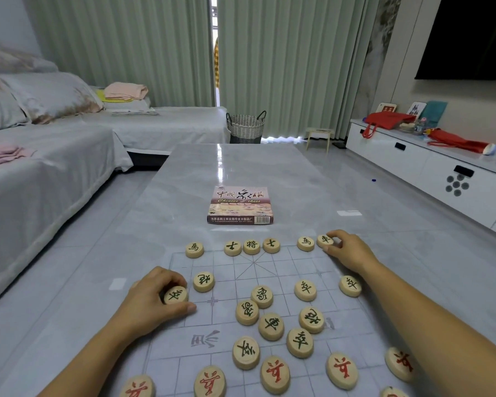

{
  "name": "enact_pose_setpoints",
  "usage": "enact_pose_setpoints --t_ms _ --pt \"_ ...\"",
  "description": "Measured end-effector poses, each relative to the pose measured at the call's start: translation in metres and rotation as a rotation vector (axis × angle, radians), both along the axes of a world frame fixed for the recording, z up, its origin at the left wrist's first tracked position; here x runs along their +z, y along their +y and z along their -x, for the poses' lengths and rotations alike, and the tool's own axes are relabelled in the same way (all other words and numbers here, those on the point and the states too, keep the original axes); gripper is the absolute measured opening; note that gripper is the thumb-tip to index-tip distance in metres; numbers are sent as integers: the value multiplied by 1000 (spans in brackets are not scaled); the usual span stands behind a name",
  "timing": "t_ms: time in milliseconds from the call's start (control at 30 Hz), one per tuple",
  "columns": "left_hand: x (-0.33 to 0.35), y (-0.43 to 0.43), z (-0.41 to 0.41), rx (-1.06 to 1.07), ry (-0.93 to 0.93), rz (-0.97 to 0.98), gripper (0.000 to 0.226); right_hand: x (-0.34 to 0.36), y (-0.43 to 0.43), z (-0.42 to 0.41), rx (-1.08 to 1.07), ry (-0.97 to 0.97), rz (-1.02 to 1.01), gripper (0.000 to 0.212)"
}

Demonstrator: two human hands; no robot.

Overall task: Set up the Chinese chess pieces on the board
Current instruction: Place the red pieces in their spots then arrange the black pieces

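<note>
Marble table (241,167), board (284,267) lengthwise away.

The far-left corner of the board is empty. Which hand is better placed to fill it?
Probably the left hand. It holds a soldier piece at the left edge of the board, just below that corner, while the right hand pinches a chariot piece at the far-right corner.

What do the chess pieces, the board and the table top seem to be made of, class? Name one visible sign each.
Chess pieces: probably pale wood, smooth matt; cream colour, painted characters. Board: likely thin translucent plastic film; table's marbling shows through. Table top: polished stone or marble-look slab; glossy window reflection.
</note>
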State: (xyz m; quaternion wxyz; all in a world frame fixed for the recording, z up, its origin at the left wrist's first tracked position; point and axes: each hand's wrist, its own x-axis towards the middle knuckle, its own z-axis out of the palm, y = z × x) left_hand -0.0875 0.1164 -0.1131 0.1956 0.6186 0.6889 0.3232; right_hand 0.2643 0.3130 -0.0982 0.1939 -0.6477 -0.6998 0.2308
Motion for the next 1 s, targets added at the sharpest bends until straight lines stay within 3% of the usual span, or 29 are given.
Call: enact_pose_setpoints --t_ms 200,533,667,1000 --pt "0 0 0 -13 21 -7 59 6 -8 -7 41 119 35 55" --pt "3 -4 2 -11 -56 46 48 -8 -59 -43 60 123 -180 10" --pt "4 -4 -2 28 -83 17 38 -10 -58 -42 62 149 -205 8" --pt "2 -5 -2 36 31 4 45 -8 -61 -40 11 207 -206 9"
